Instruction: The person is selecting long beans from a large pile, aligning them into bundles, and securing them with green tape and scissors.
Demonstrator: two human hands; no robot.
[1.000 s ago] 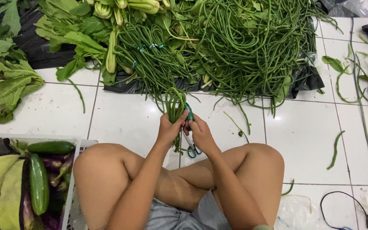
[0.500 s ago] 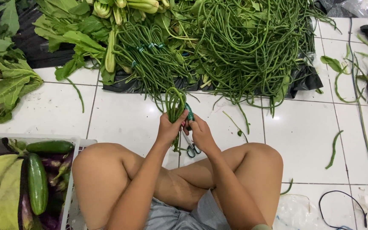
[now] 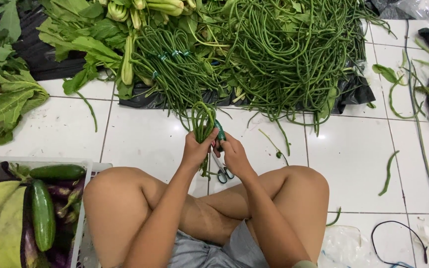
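Little is shifting since a second ago as the left hand [image 3: 194,149] is still gripping the folded bundle of long beans [image 3: 203,121] above the white floor tiles [image 3: 145,134], the right hand [image 3: 234,155] pinching green tape [image 3: 220,131] against it, scissors [image 3: 222,171] lying below.

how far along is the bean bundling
Done: several tied bundles of long beans lie on the black sheet, bound with green bands. In hand: the left hand grips a folded bunch while the right hand works green tape around it, scissors on the floor below. Left: a big loose pile, clearly most of the beans.
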